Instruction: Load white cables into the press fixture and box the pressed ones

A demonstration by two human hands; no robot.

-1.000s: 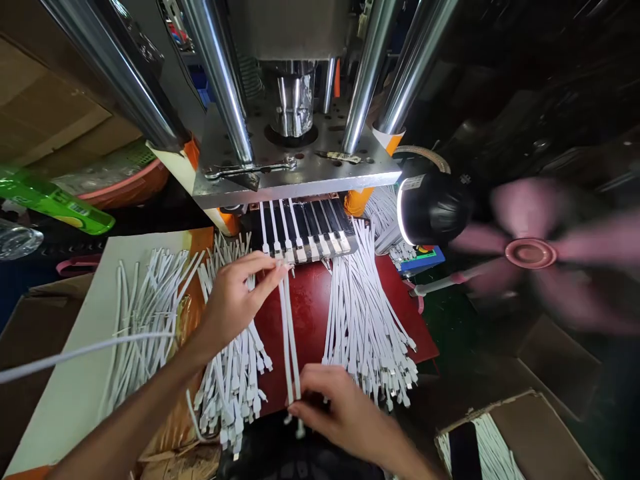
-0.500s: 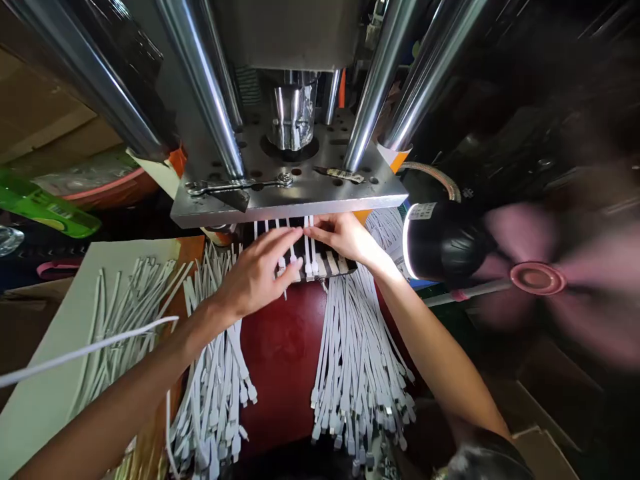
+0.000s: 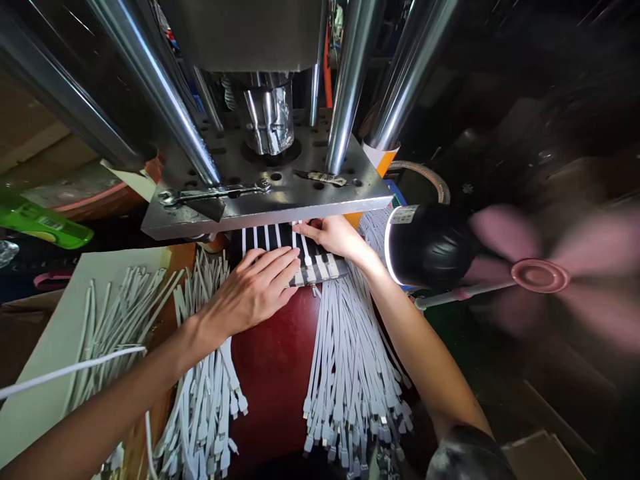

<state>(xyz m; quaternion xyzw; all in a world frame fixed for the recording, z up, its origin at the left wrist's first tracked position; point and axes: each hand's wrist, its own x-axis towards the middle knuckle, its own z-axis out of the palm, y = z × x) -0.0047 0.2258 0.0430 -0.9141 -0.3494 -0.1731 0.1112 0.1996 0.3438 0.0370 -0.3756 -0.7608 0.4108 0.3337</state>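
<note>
In the head view, you have at least five white cables (image 3: 267, 237) laid in one black fixture (image 3: 325, 275) under the metal plate (image 3: 305, 202); your hands hide the full count. Two cable bundles (image 3: 345, 360) lie on the red table (image 3: 273, 373), and one wrench (image 3: 215, 193) on the plate. Your left hand (image 3: 257, 288) rests flat, fingers extended, over cable ends. Your right hand (image 3: 330, 235) has its fingertips at a cable beneath the plate's edge; you can't tell whether they pinch it. Half a second ago, your left fingertips nearly met your right; now they lie lower.
</note>
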